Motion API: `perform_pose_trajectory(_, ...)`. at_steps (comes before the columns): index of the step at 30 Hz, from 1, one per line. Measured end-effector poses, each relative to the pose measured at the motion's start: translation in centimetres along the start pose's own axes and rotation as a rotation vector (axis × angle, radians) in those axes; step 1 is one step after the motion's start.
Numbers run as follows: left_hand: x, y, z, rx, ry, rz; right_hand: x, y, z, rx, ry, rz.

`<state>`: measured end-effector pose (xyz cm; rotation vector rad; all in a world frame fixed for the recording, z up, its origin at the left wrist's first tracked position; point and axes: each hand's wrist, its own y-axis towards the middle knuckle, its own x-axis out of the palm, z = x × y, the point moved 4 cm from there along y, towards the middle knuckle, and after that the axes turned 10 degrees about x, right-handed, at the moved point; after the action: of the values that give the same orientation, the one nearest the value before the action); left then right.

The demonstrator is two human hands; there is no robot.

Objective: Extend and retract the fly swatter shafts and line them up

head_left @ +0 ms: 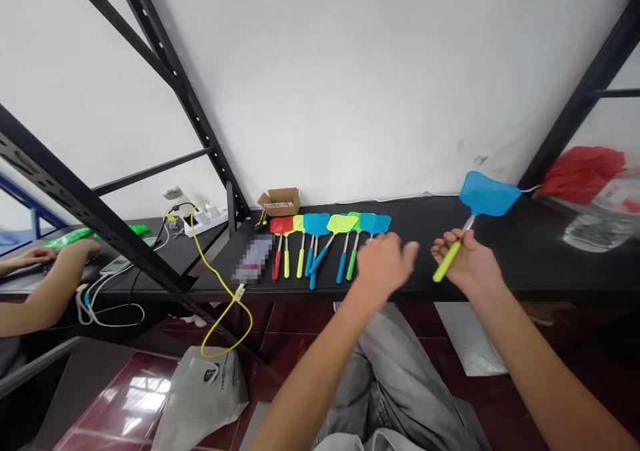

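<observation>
- Fly swatters [317, 224] in a row, handles toward the table's [540, 264] near edge.
- Left hand [385, 263] nearer, at the row's right end; blurred, cannot tell whether its fingers grip.
- Right hand's [473, 264] fingers wrap the blue-headed swatter's [490, 194] handle above the near edge, head slanting up rightward.

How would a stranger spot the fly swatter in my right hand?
Find the black table against the white wall. Toward its right, the right hand holds a blue-headed fly swatter by its lime handle. Unlike the row of swatters to its left, this one is held up.
</observation>
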<state>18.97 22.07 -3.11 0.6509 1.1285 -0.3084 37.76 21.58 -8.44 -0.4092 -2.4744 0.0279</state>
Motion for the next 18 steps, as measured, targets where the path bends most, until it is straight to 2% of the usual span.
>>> perform_pose_trajectory(3,2.1,0.8,4.6,0.019,-0.108,-0.105,3.3,-1.7,1.1,-0.002,-0.128,-0.063)
perform_pose_trajectory(6,3.0,1.0,6.6,-0.015,-0.160,-0.106,3.8,-2.2,0.6,-0.010,-0.142,-0.081)
perform_pose_trajectory(8,3.3,0.1,7.4,0.004,-0.209,-0.138,2.2,-1.7,-1.4,-0.062,-0.089,-0.031)
perform_pose_trajectory(10,3.8,-1.5,8.2,0.088,-0.273,-0.228,-0.7,-0.8,-4.7,-0.184,0.054,0.094)
perform_pose_trajectory(12,4.4,-3.0,8.9,0.187,-0.332,-0.313,-3.4,0.3,-7.5,-0.225,0.170,0.104)
perform_pose_trajectory(14,4.7,-3.6,8.4,0.122,-0.319,-0.298,-5.7,1.4,-8.8,-0.175,0.036,0.123)
perform_pose_trajectory(16,4.3,-3.1,6.9,0.032,-0.257,-0.203,-7.9,2.3,-8.2,-0.073,-0.202,0.214)
perform_pose_trajectory(18,3.1,-2.0,4.4,-0.036,-0.188,-0.110,-9.8,3.1,-7.0,-0.050,-0.481,0.354)
